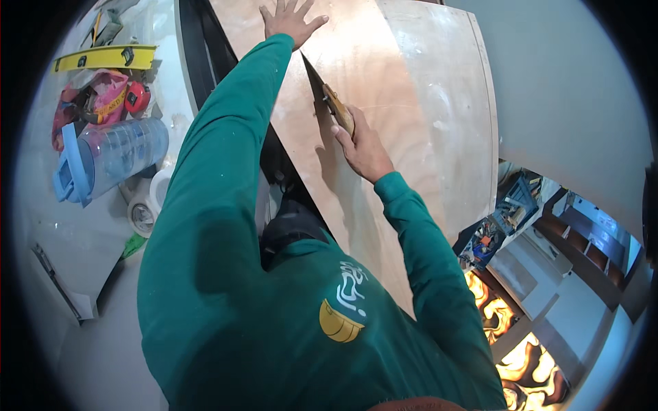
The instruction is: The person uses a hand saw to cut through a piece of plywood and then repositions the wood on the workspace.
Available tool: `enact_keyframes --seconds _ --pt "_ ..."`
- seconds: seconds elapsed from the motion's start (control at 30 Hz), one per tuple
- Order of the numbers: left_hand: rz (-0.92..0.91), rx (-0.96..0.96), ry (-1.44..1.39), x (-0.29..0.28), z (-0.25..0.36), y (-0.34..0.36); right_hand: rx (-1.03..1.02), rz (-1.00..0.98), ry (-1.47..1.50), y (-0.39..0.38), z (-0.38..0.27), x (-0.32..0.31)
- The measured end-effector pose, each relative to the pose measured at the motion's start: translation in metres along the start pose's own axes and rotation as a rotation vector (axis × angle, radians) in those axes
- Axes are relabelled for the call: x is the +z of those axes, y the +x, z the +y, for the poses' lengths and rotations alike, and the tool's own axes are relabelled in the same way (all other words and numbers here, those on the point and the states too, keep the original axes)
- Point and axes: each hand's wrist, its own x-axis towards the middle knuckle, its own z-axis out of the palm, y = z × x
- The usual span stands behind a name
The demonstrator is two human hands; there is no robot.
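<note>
My left hand [290,23] lies on a plywood sheet [370,68] near its left edge, palm down with the fingers spread. My right hand [367,149] is closed round the wooden handle of a handsaw [339,113]. The dark, narrow blade points up and to the left, and its tip is just below my left hand. The blade is over the sheet and casts a shadow on it; whether its teeth touch the wood I cannot tell.
On the left are a yellow spirit level [106,58], a red tape measure [138,97], a pink bag [108,85], a blue water jug [123,152] and a tape roll [142,214]. A blue crate [517,202] and glowing patterned panels [531,370] are at the lower right.
</note>
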Motion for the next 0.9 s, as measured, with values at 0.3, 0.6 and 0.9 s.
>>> enact_keyframes --seconds 0.3,0.6,0.9 --pt "0.008 0.011 0.011 0.014 -0.023 -0.017 0.018 -0.028 0.026 0.002 -0.038 0.004" --pt "0.189 -0.004 0.194 0.026 -0.026 -0.002 -0.063 0.008 -0.007 0.011 -0.054 -0.008" --pt "0.100 -0.093 0.009 0.011 -0.001 0.014 0.022 0.062 -0.131 -0.099 -0.076 -0.046"
